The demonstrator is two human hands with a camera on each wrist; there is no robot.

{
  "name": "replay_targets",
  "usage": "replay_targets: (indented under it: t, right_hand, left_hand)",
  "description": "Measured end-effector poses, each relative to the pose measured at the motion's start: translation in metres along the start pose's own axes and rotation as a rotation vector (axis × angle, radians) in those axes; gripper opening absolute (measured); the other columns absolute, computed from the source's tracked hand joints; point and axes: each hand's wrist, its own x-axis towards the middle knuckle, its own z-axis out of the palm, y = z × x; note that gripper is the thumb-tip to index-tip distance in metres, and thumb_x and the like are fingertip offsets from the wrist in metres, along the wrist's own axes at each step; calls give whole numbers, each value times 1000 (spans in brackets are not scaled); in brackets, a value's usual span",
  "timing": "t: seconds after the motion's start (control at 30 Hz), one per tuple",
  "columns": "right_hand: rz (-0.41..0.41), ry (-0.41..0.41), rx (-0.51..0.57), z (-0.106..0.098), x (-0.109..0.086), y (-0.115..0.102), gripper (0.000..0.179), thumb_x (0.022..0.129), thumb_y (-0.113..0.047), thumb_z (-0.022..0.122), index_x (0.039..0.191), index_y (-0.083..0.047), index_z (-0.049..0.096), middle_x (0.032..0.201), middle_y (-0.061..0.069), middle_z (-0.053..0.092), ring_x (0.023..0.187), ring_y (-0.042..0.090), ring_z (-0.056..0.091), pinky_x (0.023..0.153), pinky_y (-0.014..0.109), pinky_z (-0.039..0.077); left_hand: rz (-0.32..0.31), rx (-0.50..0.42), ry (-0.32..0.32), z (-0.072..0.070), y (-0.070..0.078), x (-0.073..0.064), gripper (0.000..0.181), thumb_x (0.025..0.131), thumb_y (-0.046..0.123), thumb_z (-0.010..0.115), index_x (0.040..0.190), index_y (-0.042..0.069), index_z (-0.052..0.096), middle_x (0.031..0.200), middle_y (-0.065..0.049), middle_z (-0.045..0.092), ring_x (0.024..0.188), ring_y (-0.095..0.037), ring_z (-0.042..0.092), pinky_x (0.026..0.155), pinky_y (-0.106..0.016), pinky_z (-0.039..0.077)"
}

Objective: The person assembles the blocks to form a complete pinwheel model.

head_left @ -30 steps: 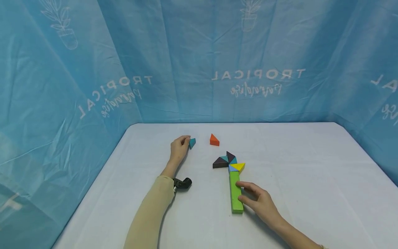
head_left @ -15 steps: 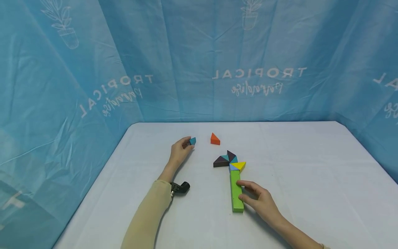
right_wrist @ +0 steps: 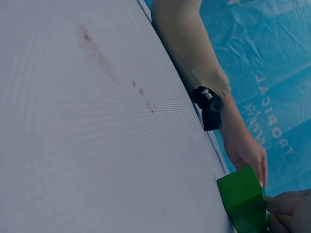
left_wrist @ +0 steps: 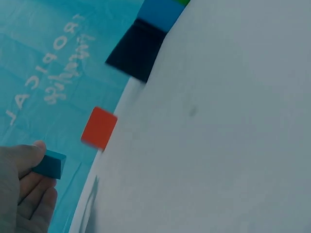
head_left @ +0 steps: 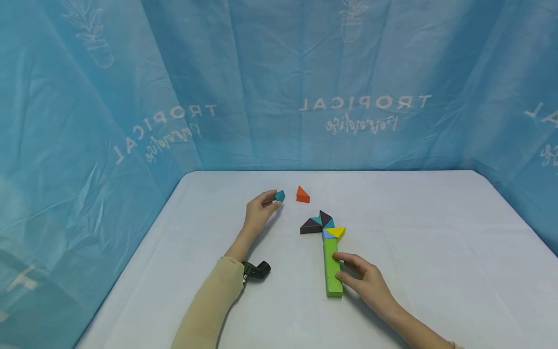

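Note:
Between the thumb and fingers of my left hand (head_left: 258, 212) is a small teal triangular block (head_left: 280, 196), held above the table. The left wrist view shows this teal block (left_wrist: 50, 165) pinched under the thumb. A red-orange triangular block (head_left: 302, 195) stands just to its right. My right hand (head_left: 368, 280) touches the right side of a long green block (head_left: 333, 269) with thumb and fingertip. At the green block's far end sit a blue triangle (head_left: 329, 234), a yellow triangle (head_left: 336, 232), dark triangles (head_left: 311, 226) and teal triangles (head_left: 330, 223), set in a fan.
A white cloth covers the table (head_left: 414, 218). Blue printed curtains (head_left: 279, 87) hang behind it and along both sides. A black camera mount (head_left: 258, 270) is strapped at the left wrist. Faint reddish marks (right_wrist: 141, 91) show on the cloth in the right wrist view.
My left hand has shifted right with the teal block, closer to the red-orange one, and the block has turned in its fingers. The right hand has stayed at the green block.

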Motion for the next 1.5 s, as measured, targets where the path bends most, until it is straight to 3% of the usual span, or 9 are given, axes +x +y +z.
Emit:
replay_targets:
  t: [0.33, 0.6, 0.7, 0.77, 1.0, 1.07, 1.33, 1.5]
  right_hand:
    - [-7, -19, 37, 0, -1, 0, 40, 83, -19, 73, 121, -12, 62, 124, -3, 59, 122, 16, 49, 101, 23, 37]
    - [-39, -20, 33, -2, 0, 0, 39, 85, -17, 72, 122, -11, 62, 124, -2, 60, 121, 16, 49, 100, 21, 38]
    - [-45, -18, 26, -2, 0, 0, 39, 85, -17, 72, 121, -11, 62, 124, -1, 60, 121, 18, 49, 100, 22, 38]
    - [-46, -17, 26, -2, 0, 0, 39, 85, -18, 72, 121, -11, 62, 125, 0, 60, 121, 19, 49, 100, 23, 38]
    - [-79, -25, 36, -2, 0, 0, 39, 86, -17, 71, 122, -8, 61, 125, 4, 59, 122, 22, 48, 102, 30, 38]
    - [-79, -27, 44, -2, 1, -1, 39, 86, -17, 70, 123, -8, 60, 125, 4, 59, 122, 21, 48, 102, 31, 37]
    - [-51, -20, 26, -2, -1, -1, 40, 85, -19, 71, 123, -10, 61, 126, 3, 59, 122, 22, 49, 103, 31, 37]
    - [-61, -16, 27, -2, 0, -1, 41, 85, -18, 71, 123, -10, 61, 126, 3, 59, 122, 22, 49, 103, 34, 36]
  left_hand:
    - [95, -53, -100, 18, 34, -12, 41, 85, 12, 71, 123, 1, 60, 116, -10, 64, 105, -21, 61, 90, -24, 47]
    - [231, -98, -199, 14, 87, -34, 39, 84, -2, 68, 120, -10, 57, 116, -24, 61, 102, -38, 60, 88, -42, 50]
    - [261, -88, -240, 14, 96, -41, 38, 84, -3, 68, 120, -12, 57, 116, -25, 60, 102, -38, 60, 88, -42, 50]
    - [269, -83, -250, 16, 96, -45, 38, 84, -3, 68, 119, -12, 57, 115, -25, 61, 102, -38, 60, 88, -42, 50]
    - [236, -38, -306, 27, 67, -52, 42, 83, 8, 72, 123, 0, 60, 116, -10, 64, 103, -21, 62, 88, -27, 49]
    - [235, -26, -326, 26, 65, -56, 42, 83, 10, 73, 123, 2, 61, 116, -7, 65, 103, -18, 62, 88, -24, 48]
    - [217, -22, -382, 28, 57, -72, 42, 83, 9, 72, 123, 2, 61, 116, -7, 64, 104, -19, 62, 87, -28, 50]
    - [258, 50, -405, 34, 52, -75, 41, 85, 12, 72, 123, 2, 61, 118, -9, 63, 103, -21, 63, 86, -24, 49]
